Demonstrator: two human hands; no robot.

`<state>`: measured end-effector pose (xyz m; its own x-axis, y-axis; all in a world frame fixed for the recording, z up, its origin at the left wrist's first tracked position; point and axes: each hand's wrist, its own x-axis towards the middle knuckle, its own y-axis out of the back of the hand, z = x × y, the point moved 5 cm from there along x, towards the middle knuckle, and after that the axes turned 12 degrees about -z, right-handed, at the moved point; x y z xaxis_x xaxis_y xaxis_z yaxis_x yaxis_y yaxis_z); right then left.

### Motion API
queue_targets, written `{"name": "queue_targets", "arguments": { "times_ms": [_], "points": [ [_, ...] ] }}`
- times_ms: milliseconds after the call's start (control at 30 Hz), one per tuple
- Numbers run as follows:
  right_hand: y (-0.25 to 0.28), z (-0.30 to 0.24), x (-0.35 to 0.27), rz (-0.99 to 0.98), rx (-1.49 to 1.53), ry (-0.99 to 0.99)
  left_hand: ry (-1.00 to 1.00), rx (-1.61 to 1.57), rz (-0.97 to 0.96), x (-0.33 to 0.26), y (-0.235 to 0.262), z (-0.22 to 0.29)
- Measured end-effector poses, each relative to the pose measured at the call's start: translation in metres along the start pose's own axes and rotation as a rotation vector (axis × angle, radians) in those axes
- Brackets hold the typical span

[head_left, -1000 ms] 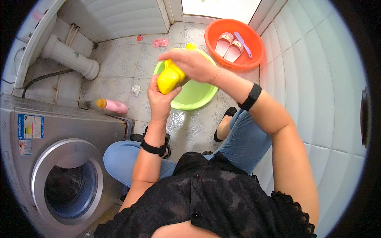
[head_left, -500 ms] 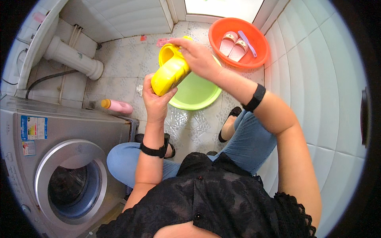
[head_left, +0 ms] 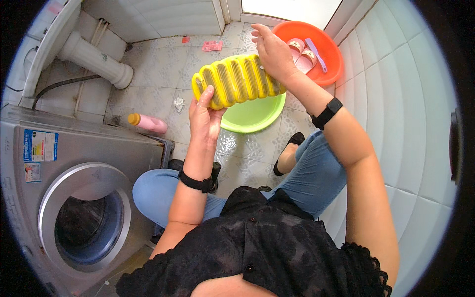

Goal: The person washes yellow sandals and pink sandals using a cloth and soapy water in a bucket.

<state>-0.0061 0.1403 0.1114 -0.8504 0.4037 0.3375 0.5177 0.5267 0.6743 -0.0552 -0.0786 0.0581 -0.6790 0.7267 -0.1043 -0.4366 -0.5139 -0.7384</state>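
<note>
A yellow clog point(head_left: 236, 81) is held up with its ridged sole toward me, and grey dirt fills the grooves of the sole. My left hand point(head_left: 205, 116) grips its left end, the thumb pressed on the sole. At the clog's right end is my right hand point(head_left: 277, 53), open, its fingers stretched out and away from the grooves. It lies against or just over the sole's edge; I cannot tell which. Behind and below the clog, a light green basin point(head_left: 255, 116) rests on the floor, partly covered from view.
An orange basin point(head_left: 332, 64) at the far right holds pink slippers point(head_left: 306, 60) and a purple-handled brush point(head_left: 316, 55). To the left stand a grey washing machine point(head_left: 143, 163), a pink bottle point(head_left: 151, 123) lying down, and a white sink pedestal point(head_left: 94, 62). White tiled wall point(head_left: 391, 123) lies right.
The clog has turned from its side and opening to its sole, and now stretches wider to the right. My right hand has moved right and up, with its fingers now spread.
</note>
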Motion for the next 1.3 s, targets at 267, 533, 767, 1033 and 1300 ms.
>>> {"name": "queue_targets", "arguments": {
  "times_ms": [267,533,767,1033,1300],
  "points": [
    [-0.058,-0.101,-0.037,-0.128,-0.061,0.578,0.178,-0.033,0.043,0.002,0.016,-0.023],
    [-0.040,-0.013,0.009,-0.458,-0.183,-0.113,0.190,-0.208,-0.053,-0.003,0.005,-0.025],
    [-0.034,-0.061,-0.014,-0.075,-0.310,0.375,0.093,-0.001,-0.046,0.003,0.014,-0.013],
    [-0.055,-0.064,-0.027,-0.198,-0.069,0.291,0.027,-0.013,-0.011,0.008,0.015,-0.007],
    [-0.054,-0.088,-0.019,-0.163,-0.156,0.333,0.126,0.196,-0.144,-0.006,-0.014,-0.010]
  ]
}}
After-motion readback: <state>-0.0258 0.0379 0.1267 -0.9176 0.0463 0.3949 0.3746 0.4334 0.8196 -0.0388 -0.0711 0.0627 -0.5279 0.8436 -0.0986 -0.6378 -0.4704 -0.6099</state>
